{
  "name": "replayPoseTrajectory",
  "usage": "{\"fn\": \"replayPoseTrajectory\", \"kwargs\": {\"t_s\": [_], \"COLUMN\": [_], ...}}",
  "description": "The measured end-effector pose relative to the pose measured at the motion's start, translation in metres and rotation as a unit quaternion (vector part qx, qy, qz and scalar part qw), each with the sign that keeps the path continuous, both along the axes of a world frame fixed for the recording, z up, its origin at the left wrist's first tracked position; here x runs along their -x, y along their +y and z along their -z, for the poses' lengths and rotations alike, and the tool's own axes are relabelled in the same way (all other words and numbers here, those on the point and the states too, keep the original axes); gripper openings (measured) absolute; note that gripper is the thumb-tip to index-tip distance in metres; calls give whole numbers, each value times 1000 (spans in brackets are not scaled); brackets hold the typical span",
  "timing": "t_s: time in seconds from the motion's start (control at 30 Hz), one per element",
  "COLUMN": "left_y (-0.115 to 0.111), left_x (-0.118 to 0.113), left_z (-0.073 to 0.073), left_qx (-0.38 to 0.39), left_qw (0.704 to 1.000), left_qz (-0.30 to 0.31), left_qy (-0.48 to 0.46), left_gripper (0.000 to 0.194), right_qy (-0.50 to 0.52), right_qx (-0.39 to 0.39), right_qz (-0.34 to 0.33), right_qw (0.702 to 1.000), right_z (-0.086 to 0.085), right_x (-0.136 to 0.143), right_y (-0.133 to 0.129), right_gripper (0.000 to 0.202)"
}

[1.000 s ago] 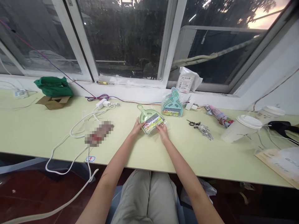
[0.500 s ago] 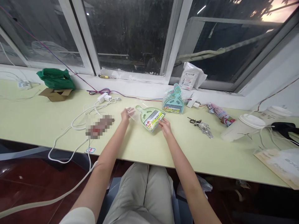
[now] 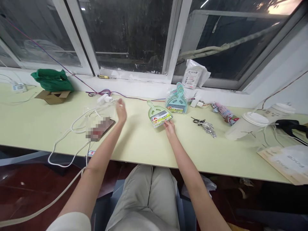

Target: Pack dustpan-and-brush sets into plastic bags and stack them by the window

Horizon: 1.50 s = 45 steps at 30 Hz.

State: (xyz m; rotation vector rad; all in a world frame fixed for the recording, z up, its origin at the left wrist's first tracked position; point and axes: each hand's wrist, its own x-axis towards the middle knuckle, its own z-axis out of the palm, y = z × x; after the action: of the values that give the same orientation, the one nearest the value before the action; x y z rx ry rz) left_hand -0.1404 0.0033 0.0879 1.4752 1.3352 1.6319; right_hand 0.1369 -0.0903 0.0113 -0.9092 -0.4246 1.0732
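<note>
On or just above the counter [image 3: 139, 144], the right hand [image 3: 169, 127] pinches a green dustpan [image 3: 156, 109], seemingly unwrapped, brush [image 3: 160, 115] still attached; stacked dustpans [image 3: 176, 102] behind look bagged. The left hand [image 3: 121, 111] is half-curled, contents unclear.

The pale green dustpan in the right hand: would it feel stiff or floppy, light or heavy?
The dustpan is probably stiff: it looks flat though the right hand holds only one edge. Likely light for its size, as it looks like thin plastic. The grey bristles would probably bend if pushed, since they look slender.
</note>
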Motion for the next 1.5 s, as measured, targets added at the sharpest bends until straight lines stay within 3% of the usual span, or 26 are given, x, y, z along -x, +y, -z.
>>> {"fn": "replayPoseTrajectory", "kwargs": {"t_s": [0.1,0.17,0.2,0.27,0.33,0.4,0.47,0.53,0.6,0.67,0.73,0.8,0.9,0.97,1.03,1.23,1.37,1.5], "left_y": [-23,-34,-37,-38,-36,-33,-33,-35,-39,-43,-47,-51,-59,-64,-68,-67,-64,-65], "left_x": [-76,-108,-116,-119,-108,-94,-82,-76,-77,-81,-86,-91,-99,-101,-101,-82,-72,-79], "left_z": [41,64,72,82,83,81,76,72,70,69,69,70,72,71,70,59,49,34], "left_qx": [97,135,151,162,162,170,181,181,182,188,178,141,70,36,21,3,-24,-51], "left_qw": [986,966,958,949,954,958,958,958,958,957,960,966,969,968,970,968,976,981], "left_qz": [138,210,216,204,166,128,94,77,71,69,80,111,181,211,212,236,214,184], "left_qy": [-10,-70,-115,-176,-191,-193,-200,-208,-212,-209,-199,-186,-155,-130,-114,-81,8,45], "left_gripper": [43,41,42,44,42,40,38,37,37,38,39,39,42,45,46,46,37,33], "right_qy": [-22,-58,-79,-113,-123,-109,-84,-82,-117,-199,-320,-457,-637,-690,-712,-711,-695,-664], "right_qx": [-13,1,21,72,109,115,110,125,157,200,199,136,33,34,65,90,89,92], "right_qz": [-14,-55,-90,-171,-208,-139,19,159,154,104,82,92,39,31,42,63,57,84], "right_qw": [1000,997,993,976,964,978,990,976,969,954,923,874,770,722,698,694,711,738], "right_z": [-1,0,0,0,-2,-6,-11,-16,-21,-25,-30,-34,-40,-43,-47,-52,-53,-58], "right_x": [2,6,8,9,2,-19,-53,-92,-120,-126,-105,-64,8,43,62,61,58,58], "right_y": [-4,-6,-7,-8,-6,-2,0,0,-1,-2,-2,-3,-5,-5,-4,0,-9,-15], "right_gripper": [27,22,17,12,13,12,15,23,33,36,35,32,25,27,29,31,33,33]}}
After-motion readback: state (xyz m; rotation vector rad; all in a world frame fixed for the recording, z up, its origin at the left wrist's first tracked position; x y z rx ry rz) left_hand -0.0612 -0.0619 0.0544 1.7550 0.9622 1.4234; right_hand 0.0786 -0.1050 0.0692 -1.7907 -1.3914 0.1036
